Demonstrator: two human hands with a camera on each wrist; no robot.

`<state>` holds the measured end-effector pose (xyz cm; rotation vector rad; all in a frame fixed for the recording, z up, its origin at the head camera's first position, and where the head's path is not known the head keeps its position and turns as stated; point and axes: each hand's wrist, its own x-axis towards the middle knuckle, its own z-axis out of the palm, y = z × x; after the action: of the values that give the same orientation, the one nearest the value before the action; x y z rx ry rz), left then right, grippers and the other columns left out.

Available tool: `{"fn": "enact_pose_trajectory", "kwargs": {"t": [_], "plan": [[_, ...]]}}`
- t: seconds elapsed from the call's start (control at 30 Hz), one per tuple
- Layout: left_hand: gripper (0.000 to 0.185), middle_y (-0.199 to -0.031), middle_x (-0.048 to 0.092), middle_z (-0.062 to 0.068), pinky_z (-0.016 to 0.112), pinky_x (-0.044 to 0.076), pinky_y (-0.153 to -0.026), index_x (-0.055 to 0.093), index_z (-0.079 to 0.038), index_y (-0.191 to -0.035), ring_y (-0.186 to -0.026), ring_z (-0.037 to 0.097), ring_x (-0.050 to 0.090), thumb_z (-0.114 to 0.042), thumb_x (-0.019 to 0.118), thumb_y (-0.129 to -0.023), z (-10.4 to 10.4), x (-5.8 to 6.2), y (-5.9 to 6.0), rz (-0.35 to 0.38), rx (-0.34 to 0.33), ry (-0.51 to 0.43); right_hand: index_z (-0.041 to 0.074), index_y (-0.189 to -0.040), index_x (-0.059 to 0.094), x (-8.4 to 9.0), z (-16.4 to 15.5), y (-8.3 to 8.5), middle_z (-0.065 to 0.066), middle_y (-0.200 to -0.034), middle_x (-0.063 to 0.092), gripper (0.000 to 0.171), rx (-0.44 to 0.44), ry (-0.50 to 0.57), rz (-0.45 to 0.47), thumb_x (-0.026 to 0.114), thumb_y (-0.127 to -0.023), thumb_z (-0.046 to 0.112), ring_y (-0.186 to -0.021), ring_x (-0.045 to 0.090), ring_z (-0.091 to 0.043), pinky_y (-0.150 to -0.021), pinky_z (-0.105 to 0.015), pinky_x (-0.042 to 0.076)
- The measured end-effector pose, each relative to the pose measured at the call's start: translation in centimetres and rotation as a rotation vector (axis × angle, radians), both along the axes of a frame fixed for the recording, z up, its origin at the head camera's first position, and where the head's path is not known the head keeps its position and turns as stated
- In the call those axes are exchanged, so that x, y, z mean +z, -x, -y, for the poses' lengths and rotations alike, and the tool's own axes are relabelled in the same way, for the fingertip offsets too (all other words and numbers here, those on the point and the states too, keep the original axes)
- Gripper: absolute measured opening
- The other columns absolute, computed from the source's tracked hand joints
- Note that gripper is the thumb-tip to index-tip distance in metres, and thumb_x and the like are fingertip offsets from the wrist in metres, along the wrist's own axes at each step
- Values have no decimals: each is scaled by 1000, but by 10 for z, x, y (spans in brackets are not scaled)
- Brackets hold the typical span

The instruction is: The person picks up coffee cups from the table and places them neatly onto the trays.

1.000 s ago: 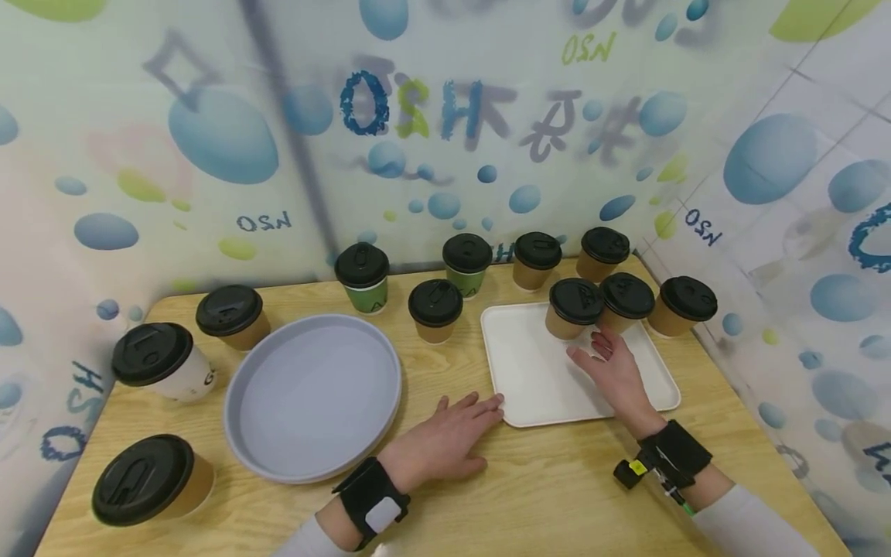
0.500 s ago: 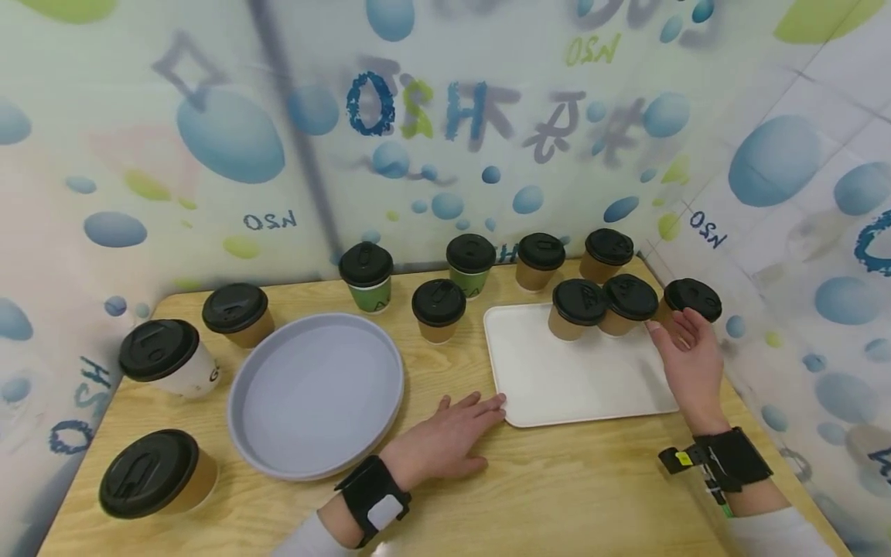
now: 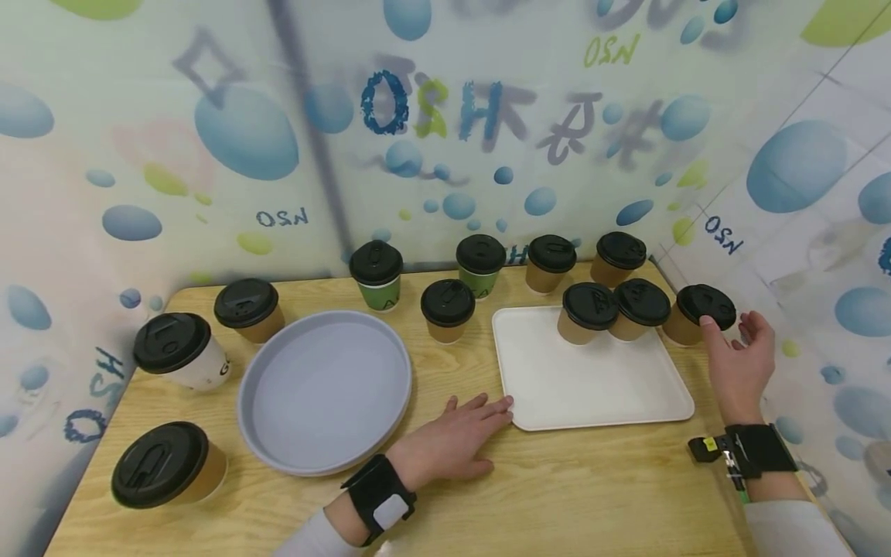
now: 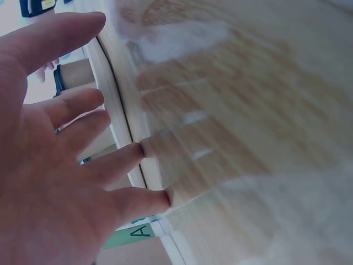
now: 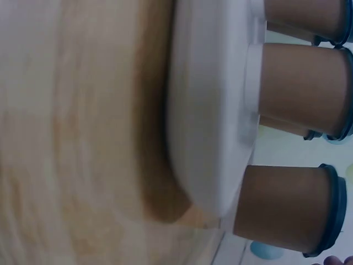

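- The right hand (image 3: 739, 357) reaches the brown cup (image 3: 698, 313) at the worktop's far right edge, just off the white tray's right corner; its fingers (image 3: 711, 329) are spread wide and loosely bent about the black lid, a fingertip touching the lid's near rim, not clasped round it.
- In the right wrist view that brown cup (image 5: 287, 207) stands on the wood just beside the tray's rim.
- The white tray (image 3: 592, 387) carries two brown cups with black lids at its far edge, side by side and touching.
- The left hand (image 3: 452, 441) lies flat on the worktop (image 3: 557, 487), fingers straight and spread, fingertips against the tray's near left corner, holding nothing.
- One round grey plate (image 3: 323, 391) lies left of the tray.
- Eleven lidded cups show in all: eight brown, two green, one white.
- Behind the tray: two brown cups near the wall, one brown cup between plate and tray, and the two green ones.
- Left of the plate: one brown cup, the white cup (image 3: 179, 352), and one brown cup at the near left corner.
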<state>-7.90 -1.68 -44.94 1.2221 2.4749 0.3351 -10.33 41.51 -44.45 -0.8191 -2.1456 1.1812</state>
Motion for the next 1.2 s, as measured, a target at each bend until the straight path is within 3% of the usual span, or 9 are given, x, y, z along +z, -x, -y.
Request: {"fn": "enact_pose_trajectory", "kwargs": {"t": [0.3,0.6,0.83,1.03,1.2], "plan": [[72,-169,27,-6,62,38,-112,44,-18,-158,-151,29,34,-32,75,-95,2,0,1,-19,-8,1,9,-164,18,-9,-10,8,-12,-168,24,93,84,73,-14,72,-94,37,-153,25,-21,-123,-33,22],[72,-169,27,-6,62,38,-112,44,-19,-159,-151,30,35,-32,75,-95,1,-1,1,-27,-20,5,9,-166,2,-14,-20,17,-15,-172,6,107,157,85,80,74,-93,39,-158,12,-26,-126,-38,14],[73,-170,26,-7,62,37,-113,43,-19,-159,-152,29,33,-32,75,-95,1,-2,1,-10,-18,3,10,-164,4,-18,-23,23,-19,-169,16,106,164,46,130,75,-91,40,-156,19,-32,-126,-44,14],[73,-170,24,-7,62,35,-114,42,-20,-160,-153,28,31,-32,75,-95,2,-2,2,4,-18,6,7,-163,2,-17,-25,29,-24,-168,15,108,147,45,188,74,-91,42,-154,19,-40,-125,-51,14],[73,-170,25,-7,61,36,-114,42,-20,-160,-153,28,32,-32,75,-95,2,-2,2,2,-22,10,5,-162,4,-17,-25,32,-25,-167,19,108,134,56,198,75,-90,42,-153,21,-41,-125,-49,15]]}}
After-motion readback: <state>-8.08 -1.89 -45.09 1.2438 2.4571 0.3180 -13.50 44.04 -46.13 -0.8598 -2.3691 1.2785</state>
